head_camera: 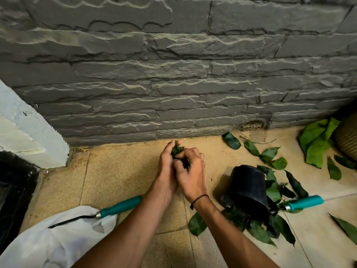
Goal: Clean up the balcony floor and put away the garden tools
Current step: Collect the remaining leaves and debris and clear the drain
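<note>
Both hands [178, 163] together, clamped on a leaf wad [176, 149] — black pot [249, 186] tipped nearby

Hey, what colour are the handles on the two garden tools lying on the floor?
Teal, on both the left tool's handle and the right tool's handle, in the head view.

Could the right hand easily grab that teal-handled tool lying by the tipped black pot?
Probably not at once: the right hand and left hand are clutching leaves. The tool lies unobstructed beside the pot.
</note>
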